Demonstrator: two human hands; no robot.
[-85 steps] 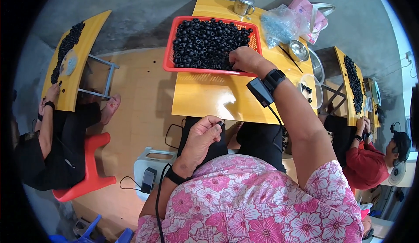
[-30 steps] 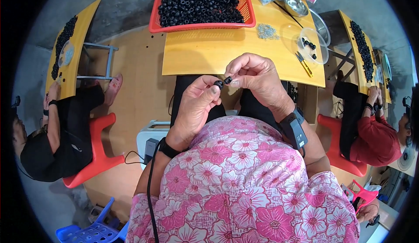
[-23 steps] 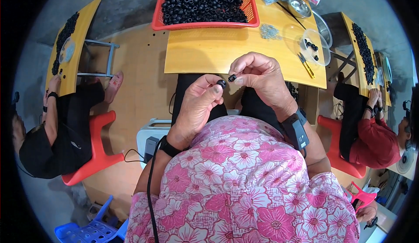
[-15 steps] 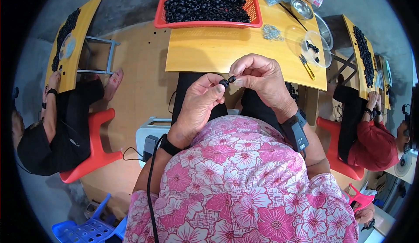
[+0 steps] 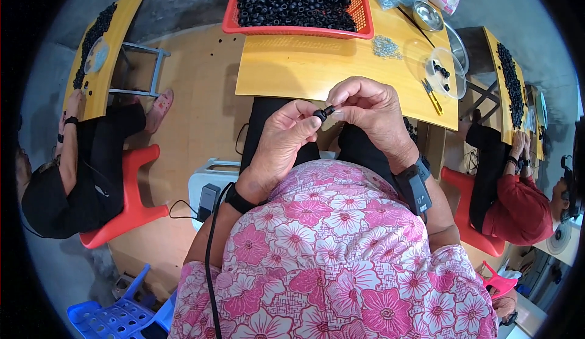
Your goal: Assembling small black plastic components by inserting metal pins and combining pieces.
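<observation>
Over my lap, just off the near edge of the yellow table (image 5: 274, 77), my two hands meet at small black parts. My left hand (image 5: 281, 141) pinches a round black knob-like piece (image 5: 319, 115) between thumb and fingers. Held against it is a smaller black piece (image 5: 329, 110), gripped by the thumb and fingertips of my right hand (image 5: 373, 115). The two pieces touch, or nearly so; whether they are joined I cannot tell. A red plastic basket (image 5: 298, 32) heaped with black ring-shaped parts (image 5: 292, 1) stands at the table's far side.
Right of the basket lie small shiny metal bits (image 5: 386, 47) and a metal bowl (image 5: 428, 16). Nearer are a clear plastic bowl (image 5: 458, 88) with a few black pieces and a yellow-handled tool (image 5: 434, 98). Co-workers sit at tables left and right. A blue chair (image 5: 116, 314) stands lower left.
The view has shifted slightly. My hands stay together on the black pieces, with only a small change in the fingers and the angle of the smaller piece.
</observation>
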